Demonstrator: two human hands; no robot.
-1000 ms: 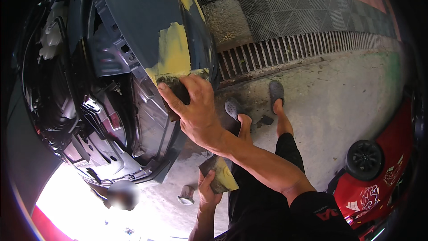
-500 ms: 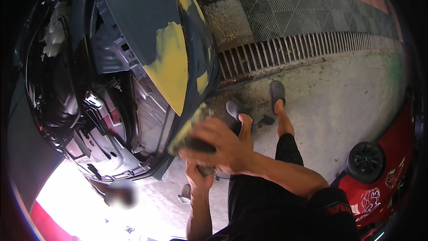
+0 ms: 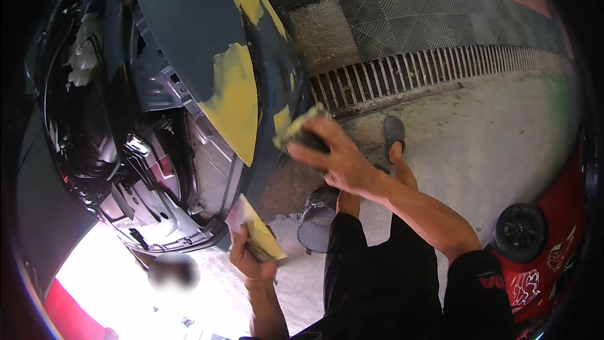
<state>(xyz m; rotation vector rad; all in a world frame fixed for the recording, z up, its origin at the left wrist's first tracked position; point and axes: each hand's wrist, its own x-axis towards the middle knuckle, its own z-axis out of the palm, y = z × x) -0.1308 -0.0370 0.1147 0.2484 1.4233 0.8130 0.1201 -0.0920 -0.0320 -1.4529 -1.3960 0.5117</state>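
Note:
My right hand grips what looks like a sanding block, dark-backed with a pale yellow-green face. It is by the lower corner of a dark grey car fender, close to a small yellow filler patch; whether it touches the panel cannot be told. Larger yellow filler patches cover the grey panel. Lower down, my left hand holds a flat rectangular board smeared with yellow, its thumb and fingers closed round the near edge.
The open engine bay lies left of the panel. A grey bucket stands on the concrete by my leg. Beyond runs a metal drain grate with floor tiles behind. A red car with a black wheel is at right.
My hands were together, block and board close. Now they are apart: the right has moved up and right to the fender with the block, the left down and left with the board.

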